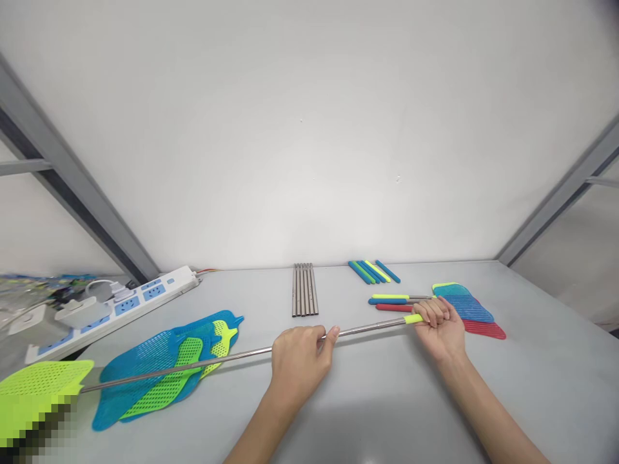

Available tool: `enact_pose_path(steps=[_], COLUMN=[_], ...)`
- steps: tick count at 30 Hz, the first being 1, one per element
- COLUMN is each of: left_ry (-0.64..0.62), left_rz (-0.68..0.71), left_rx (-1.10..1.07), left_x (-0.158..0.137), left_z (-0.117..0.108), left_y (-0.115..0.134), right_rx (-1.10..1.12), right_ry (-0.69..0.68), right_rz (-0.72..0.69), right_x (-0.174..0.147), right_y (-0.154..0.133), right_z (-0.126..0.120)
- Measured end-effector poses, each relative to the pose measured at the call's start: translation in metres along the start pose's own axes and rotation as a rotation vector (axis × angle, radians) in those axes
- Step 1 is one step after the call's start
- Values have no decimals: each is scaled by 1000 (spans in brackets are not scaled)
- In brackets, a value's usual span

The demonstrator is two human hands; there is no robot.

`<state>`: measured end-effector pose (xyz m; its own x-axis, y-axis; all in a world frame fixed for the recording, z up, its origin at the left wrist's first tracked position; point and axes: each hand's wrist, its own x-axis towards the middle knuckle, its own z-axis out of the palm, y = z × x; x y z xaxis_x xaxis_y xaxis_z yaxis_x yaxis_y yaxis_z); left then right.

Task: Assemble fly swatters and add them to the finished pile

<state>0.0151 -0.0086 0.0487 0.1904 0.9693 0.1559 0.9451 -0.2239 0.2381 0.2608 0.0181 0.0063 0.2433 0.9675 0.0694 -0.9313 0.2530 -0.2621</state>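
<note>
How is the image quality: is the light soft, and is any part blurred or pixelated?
In the head view, light is soft, with the wall brighter around its middle; also in the head view, clutter at the left edge looks smeared, and large square pixels hide part of the yellow-green swatter head at lower left.

Along the surface's (pixel 372 393) back edge: about 6 metal rods (pixel 304 290) and, right of them, about 6 loose handles (pixel 377 271), of which 1 is green and 1 yellow. Toward the right edge: 3 shorter swatters (pixel 461 304). Toward the left edge: at least 4 overlapping swatter heads (pixel 138 354), 1 power strip (pixel 128 306) and 3 white plugs (pixel 82 314). Across the front: 1 long swatter (pixel 236 356).
</note>
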Motion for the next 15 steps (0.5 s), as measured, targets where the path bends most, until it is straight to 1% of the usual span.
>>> enact_pose_path(steps=[7,11,15], left_ry=[78,58,50], left_rz=[14,-1,-4], left_rx=[52,26,18], left_x=[-3,-3,-4], left_z=[1,1,1], left_y=[0,2,4], right_rx=[85,79,74], right_ry=[19,-6,-27], right_rz=[26,60,60], right_x=[-2,-6,-7], right_y=[7,12,13], right_z=[-4,-3,-2])
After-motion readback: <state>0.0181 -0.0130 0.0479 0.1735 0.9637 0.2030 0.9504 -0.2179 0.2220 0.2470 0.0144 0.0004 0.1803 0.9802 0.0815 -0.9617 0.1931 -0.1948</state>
